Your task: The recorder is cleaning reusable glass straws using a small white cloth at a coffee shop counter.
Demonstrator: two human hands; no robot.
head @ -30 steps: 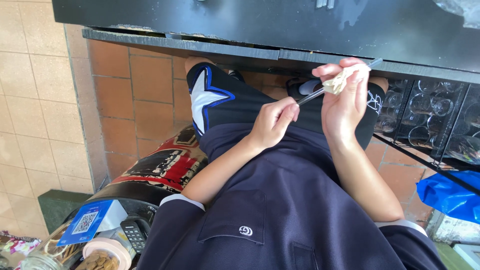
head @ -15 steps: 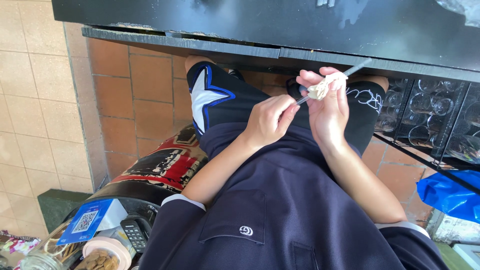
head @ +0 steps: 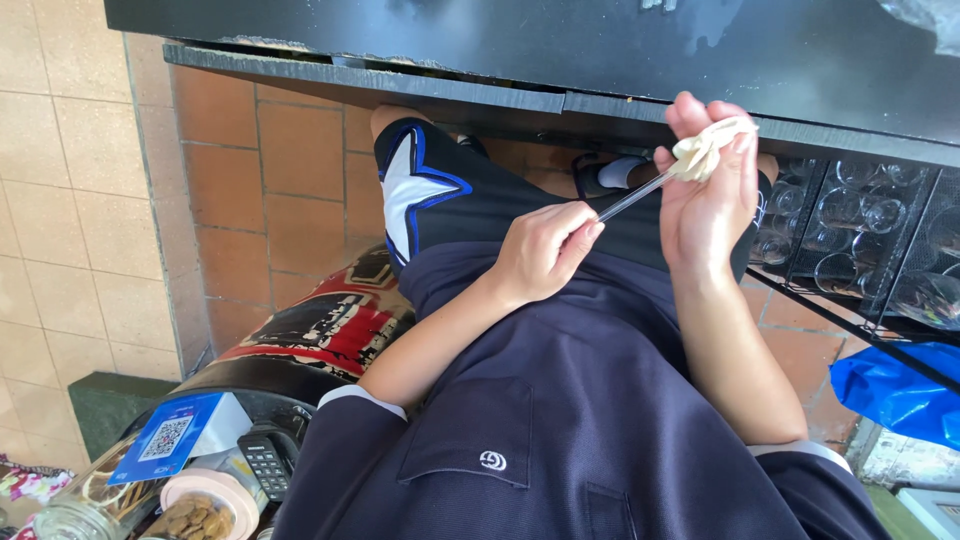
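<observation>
My left hand [head: 545, 250] pinches the thin metal skewer [head: 635, 195]; my right hand [head: 705, 190] clamps the pale, soft lump [head: 700, 150] — push crooked and the tip pricks my fingers [head: 690, 115].

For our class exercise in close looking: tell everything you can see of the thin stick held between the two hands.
The stick is thin, straight and pale, perhaps metal or plastic; the material is unclear. It slants upward from the left hand, which pinches its lower end, to the right hand. Its upper end runs into a cream, crumpled lump, held in the right hand's fingertips. It hangs above the person's lap, below the dark counter edge.
</observation>
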